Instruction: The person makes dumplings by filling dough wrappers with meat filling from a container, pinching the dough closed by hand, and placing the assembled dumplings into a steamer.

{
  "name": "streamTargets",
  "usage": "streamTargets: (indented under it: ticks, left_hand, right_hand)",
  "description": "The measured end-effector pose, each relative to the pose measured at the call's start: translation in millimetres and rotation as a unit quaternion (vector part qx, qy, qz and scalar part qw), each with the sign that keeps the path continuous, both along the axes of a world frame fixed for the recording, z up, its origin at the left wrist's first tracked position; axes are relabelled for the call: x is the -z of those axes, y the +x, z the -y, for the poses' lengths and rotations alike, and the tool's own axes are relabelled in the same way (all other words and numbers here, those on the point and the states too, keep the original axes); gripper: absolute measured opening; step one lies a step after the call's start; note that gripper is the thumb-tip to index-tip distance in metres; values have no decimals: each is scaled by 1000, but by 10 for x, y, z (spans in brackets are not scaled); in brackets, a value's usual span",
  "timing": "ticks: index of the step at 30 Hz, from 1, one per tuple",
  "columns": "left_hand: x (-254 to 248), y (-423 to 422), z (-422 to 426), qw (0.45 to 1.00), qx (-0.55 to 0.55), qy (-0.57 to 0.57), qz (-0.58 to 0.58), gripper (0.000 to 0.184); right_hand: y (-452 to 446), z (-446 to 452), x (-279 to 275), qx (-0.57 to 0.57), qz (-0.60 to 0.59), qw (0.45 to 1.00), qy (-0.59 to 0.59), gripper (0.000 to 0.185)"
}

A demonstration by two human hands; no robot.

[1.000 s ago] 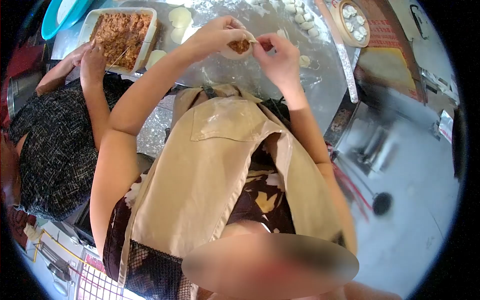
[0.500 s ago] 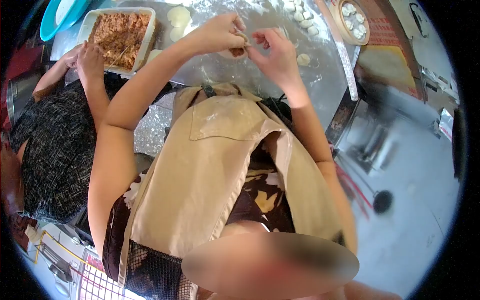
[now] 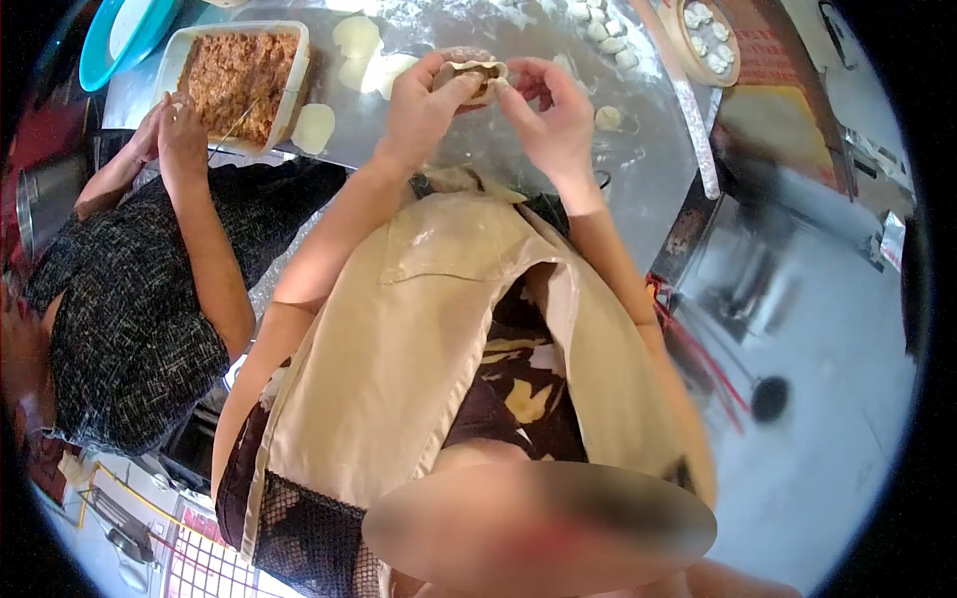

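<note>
Pale flour streaks the metal bench (image 3: pixel 419 140), whose right edge has a long floured stick (image 3: pixel 690 130) along it and a round tray (image 3: pixel 733 72) of white pieces beside it. Small dough lumps (image 3: pixel 611 44) sit toward that edge. In from the near edge, a filled wrapper (image 3: pixel 482 69) is held up over the bench — left hand (image 3: pixel 417 105) and right hand (image 3: pixel 543 112) both pinching its rim, fingers drawn close. Flat dough rounds (image 3: pixel 356 37) lie left of it — then a rectangular tub (image 3: pixel 298 82) of reddish filling, with a co-worker's hands (image 3: pixel 171 132) at its near-left corner.
</note>
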State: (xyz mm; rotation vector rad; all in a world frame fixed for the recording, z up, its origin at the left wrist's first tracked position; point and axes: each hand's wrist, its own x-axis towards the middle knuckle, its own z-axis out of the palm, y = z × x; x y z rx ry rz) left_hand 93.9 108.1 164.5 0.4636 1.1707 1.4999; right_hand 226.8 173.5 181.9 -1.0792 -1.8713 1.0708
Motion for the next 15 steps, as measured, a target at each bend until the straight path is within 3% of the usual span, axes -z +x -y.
streamTargets:
  ticks: [5,7,12,15]
  left_hand:
    - [32,-67,11,1000,29,-1,3,24]
    - [-5,-70,11,998,-18,-10,64,23]
    - [34,-59,-2,1000,-9,-16,24,24]
    - [30,-84,3,1000,7,-17,17,22]
  right_hand:
    - [37,-41,-23,-79,52,994,59,11]
    - [38,-15,-6,-69,47,995,63,12]
    - [10,34,-49,-66,40,996,52,12]
    - [-2,20,-58,-68,54,990,109,13]
